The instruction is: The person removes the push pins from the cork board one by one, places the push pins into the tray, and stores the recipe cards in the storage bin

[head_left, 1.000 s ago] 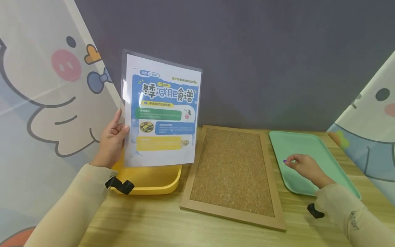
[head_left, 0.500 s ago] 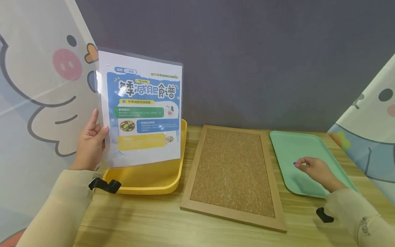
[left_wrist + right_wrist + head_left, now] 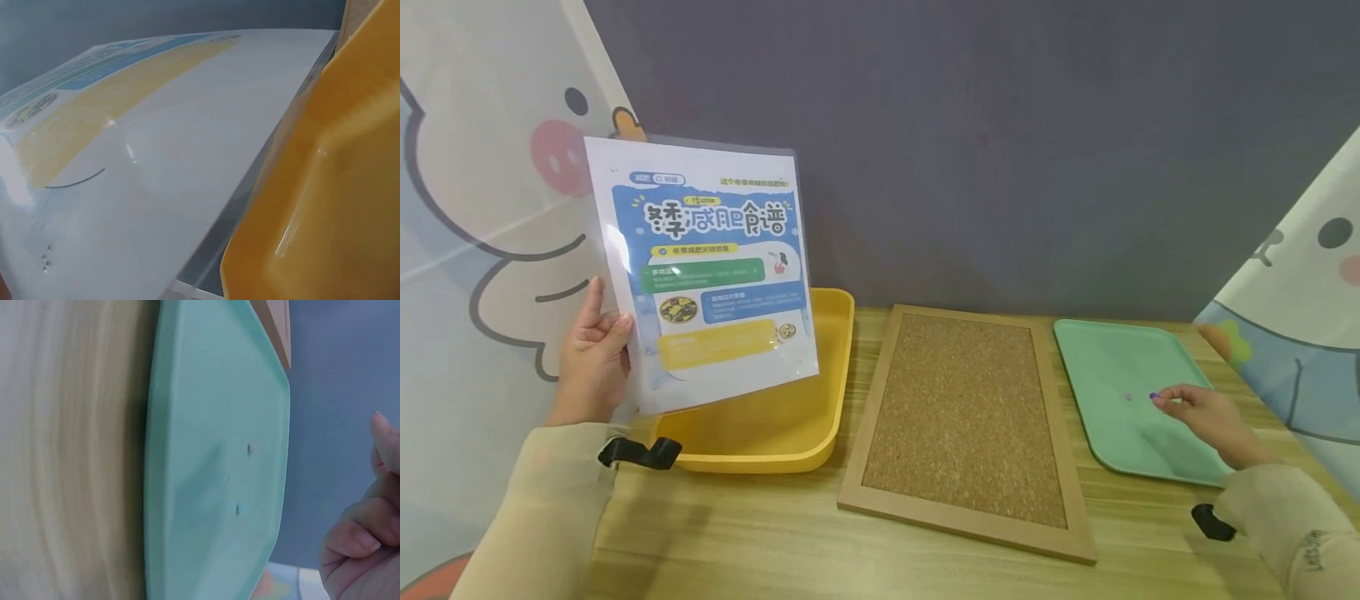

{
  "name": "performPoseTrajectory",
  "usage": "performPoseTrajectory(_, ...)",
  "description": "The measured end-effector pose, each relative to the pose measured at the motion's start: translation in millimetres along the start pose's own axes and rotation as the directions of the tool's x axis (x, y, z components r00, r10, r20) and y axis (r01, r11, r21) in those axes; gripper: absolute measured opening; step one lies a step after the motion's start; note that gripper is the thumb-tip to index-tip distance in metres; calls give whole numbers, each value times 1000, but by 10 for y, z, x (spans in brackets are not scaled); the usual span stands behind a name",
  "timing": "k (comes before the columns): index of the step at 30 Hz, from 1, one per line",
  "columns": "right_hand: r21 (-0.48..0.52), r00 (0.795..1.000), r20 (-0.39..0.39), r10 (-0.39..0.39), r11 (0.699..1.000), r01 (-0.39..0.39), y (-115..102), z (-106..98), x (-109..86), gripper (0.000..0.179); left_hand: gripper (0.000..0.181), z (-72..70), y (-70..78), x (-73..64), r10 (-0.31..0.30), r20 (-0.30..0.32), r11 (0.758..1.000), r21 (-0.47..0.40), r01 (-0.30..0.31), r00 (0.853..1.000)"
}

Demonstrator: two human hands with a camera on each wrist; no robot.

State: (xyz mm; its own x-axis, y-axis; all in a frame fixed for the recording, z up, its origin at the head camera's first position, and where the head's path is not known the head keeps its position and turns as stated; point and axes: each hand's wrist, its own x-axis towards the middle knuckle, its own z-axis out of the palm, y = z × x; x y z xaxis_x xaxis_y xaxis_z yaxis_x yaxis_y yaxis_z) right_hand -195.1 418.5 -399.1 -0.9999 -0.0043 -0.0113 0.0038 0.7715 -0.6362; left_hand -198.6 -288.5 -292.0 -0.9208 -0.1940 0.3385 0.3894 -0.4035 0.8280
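Observation:
My left hand (image 3: 593,367) grips a laminated poster (image 3: 715,275) by its lower left edge, thumb on the front. The poster has blue, green and yellow printed panels and is raised, slightly tilted, in front of the yellow bin (image 3: 835,367). In the left wrist view its glossy lower part (image 3: 187,137) stretches over most of the picture. My right hand (image 3: 1206,421) pinches a small purple piece (image 3: 1154,396) over the right side of the green tray (image 3: 1112,350); its exact kind cannot be told. Curled fingers (image 3: 375,515) appear at the right wrist view's edge.
A wood-framed cork board (image 3: 966,417) lies on the wooden table (image 3: 760,533) between bin and tray. A tiny pale pinkish thing (image 3: 1127,397) shows on the tray. Behind stands a dark grey panel (image 3: 1000,150), with cartoon-printed sheets on both sides.
The left hand has carried the poster leftward, uncovering more of the yellow bin. The right hand has shifted right over the tray, still pinching the purple piece.

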Motion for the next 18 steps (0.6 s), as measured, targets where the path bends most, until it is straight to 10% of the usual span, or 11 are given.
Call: performPoseTrajectory(18,54,996,3,92,994,-92,183,-96,-59,39,74,-162,12,19,-57,-146,984,157,80,988)
